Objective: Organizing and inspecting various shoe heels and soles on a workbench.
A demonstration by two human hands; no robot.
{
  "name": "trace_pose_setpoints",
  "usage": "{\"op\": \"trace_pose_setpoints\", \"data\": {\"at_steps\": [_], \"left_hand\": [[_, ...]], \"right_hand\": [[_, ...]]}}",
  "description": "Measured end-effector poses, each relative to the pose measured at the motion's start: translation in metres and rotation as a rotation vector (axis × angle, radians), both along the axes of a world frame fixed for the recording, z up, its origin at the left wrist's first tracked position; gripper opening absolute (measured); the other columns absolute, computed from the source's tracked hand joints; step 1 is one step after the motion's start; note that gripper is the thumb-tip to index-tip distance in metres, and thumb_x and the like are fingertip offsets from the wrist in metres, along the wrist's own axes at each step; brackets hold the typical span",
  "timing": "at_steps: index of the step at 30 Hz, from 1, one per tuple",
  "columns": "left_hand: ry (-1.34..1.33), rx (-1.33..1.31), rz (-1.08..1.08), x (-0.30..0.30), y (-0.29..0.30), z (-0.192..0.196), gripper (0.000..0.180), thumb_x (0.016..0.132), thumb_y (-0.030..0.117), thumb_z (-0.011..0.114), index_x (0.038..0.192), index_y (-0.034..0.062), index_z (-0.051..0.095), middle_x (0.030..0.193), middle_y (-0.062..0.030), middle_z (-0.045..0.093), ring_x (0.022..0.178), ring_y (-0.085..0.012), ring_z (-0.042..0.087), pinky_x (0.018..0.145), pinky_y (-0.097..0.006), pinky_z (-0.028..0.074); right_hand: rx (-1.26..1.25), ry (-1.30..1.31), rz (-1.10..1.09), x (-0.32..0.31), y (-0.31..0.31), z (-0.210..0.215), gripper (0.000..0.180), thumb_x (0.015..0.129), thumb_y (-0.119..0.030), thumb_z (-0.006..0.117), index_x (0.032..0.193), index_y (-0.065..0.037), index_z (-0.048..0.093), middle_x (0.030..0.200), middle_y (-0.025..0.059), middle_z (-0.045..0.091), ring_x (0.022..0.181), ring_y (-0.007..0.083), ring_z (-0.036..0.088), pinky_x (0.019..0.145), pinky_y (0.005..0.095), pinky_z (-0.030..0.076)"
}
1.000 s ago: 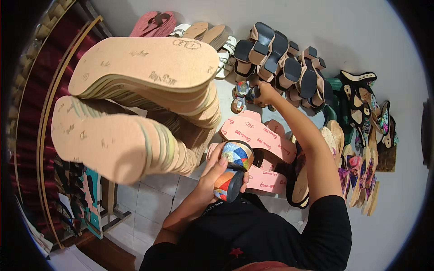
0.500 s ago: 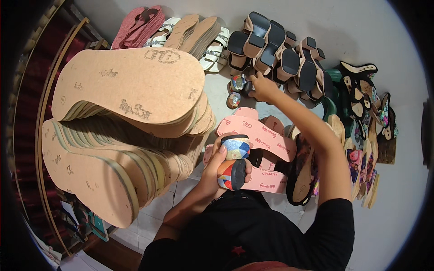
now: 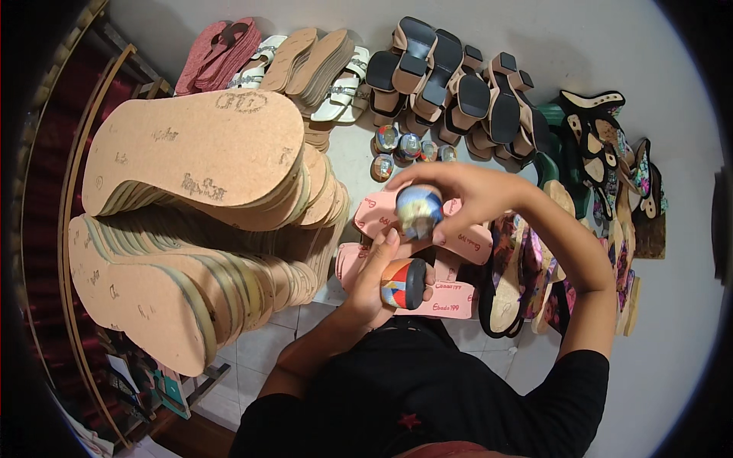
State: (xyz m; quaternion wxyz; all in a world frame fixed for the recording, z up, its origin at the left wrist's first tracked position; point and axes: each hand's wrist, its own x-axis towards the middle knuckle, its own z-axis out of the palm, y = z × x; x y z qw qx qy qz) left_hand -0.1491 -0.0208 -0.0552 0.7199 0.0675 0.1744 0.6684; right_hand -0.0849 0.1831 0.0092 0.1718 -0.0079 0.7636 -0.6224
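Observation:
My left hand (image 3: 365, 299) is closed around a shoe heel (image 3: 398, 281) with a red, orange and blue patchwork side and a black base. Just above it, my right hand (image 3: 485, 191) grips a second shoe heel (image 3: 418, 214), blue and pale yellow, slightly blurred and tilted, its fingers curling over it from the right. My left thumb points up close beneath this heel. Several more patchwork heels (image 3: 409, 146) stand together on the white table beyond my hands. Pink printed sole pieces (image 3: 447, 301) lie under and behind both hands.
Tall stacks of tan sole boards (image 3: 191, 153) fill the left side. Black-soled heeled shoes (image 3: 466, 99) are piled at the back, beside white sandals (image 3: 340, 95) and red soles (image 3: 221, 57). Floral sandals (image 3: 508, 282) crowd the right. A wooden frame (image 3: 72, 229) stands far left.
My right hand has come back from the far heels and now holds one of the two heels that were in my left hand. More heels now stand on the table.

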Motion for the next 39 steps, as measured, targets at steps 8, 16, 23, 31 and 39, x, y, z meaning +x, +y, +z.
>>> {"op": "trace_pose_setpoints", "data": {"at_steps": [8, 16, 23, 31, 39], "left_hand": [[-0.079, 0.043, 0.089, -0.003, -0.006, -0.007, 0.030, 0.093, 0.029, 0.031, 0.107, 0.0045, 0.040, 0.100, -0.0174, 0.049, 0.077, -0.0204, 0.054, 0.064, -0.034, 0.050], [-0.020, 0.024, 0.023, -0.006, -0.014, -0.010, 0.029, 0.087, 0.025, 0.037, 0.108, 0.0043, 0.040, 0.094, -0.0131, 0.047, 0.084, -0.0209, 0.051, 0.070, -0.036, 0.047], [0.008, -0.001, 0.014, -0.011, -0.020, -0.009, 0.028, 0.087, 0.026, 0.037, 0.106, 0.0053, 0.040, 0.091, -0.0131, 0.046, 0.084, -0.0225, 0.048, 0.070, -0.038, 0.044], [-0.029, 0.005, 0.047, -0.015, -0.023, -0.014, 0.026, 0.086, 0.021, 0.039, 0.106, 0.0040, 0.041, 0.093, -0.0115, 0.048, 0.083, -0.0186, 0.053, 0.071, -0.036, 0.050], [-0.048, 0.026, 0.059, -0.017, -0.024, -0.018, 0.027, 0.086, 0.021, 0.040, 0.106, 0.0034, 0.041, 0.093, -0.0114, 0.049, 0.084, -0.0195, 0.053, 0.071, -0.037, 0.051]], "right_hand": [[-0.032, -0.074, -0.383, -0.005, 0.065, -0.052, 0.059, 0.072, -0.019, 0.071, 0.119, -0.003, 0.039, 0.103, 0.0084, 0.054, 0.091, 0.0156, 0.056, 0.078, 0.0293, 0.048], [-0.115, -0.276, -0.518, -0.055, 0.058, -0.087, 0.047, 0.078, -0.021, 0.063, 0.116, -0.010, 0.037, 0.093, 0.0092, 0.055, 0.078, 0.0146, 0.058, 0.059, 0.0277, 0.050], [0.550, -0.010, -0.481, -0.086, 0.069, -0.157, 0.061, 0.059, -0.012, 0.072, 0.114, -0.003, 0.048, 0.098, 0.0159, 0.059, 0.078, 0.0229, 0.060, 0.072, 0.0300, 0.049], [0.953, -0.398, -0.426, -0.104, 0.052, -0.187, 0.042, 0.056, -0.017, 0.070, 0.090, 0.005, 0.060, 0.092, 0.0235, 0.060, 0.088, 0.0322, 0.060, 0.074, 0.0360, 0.050], [0.979, -0.401, -0.633, -0.105, 0.038, -0.192, 0.027, 0.065, -0.004, 0.060, 0.089, 0.008, 0.056, 0.096, 0.0285, 0.057, 0.093, 0.0369, 0.058, 0.077, 0.0389, 0.049]]}}
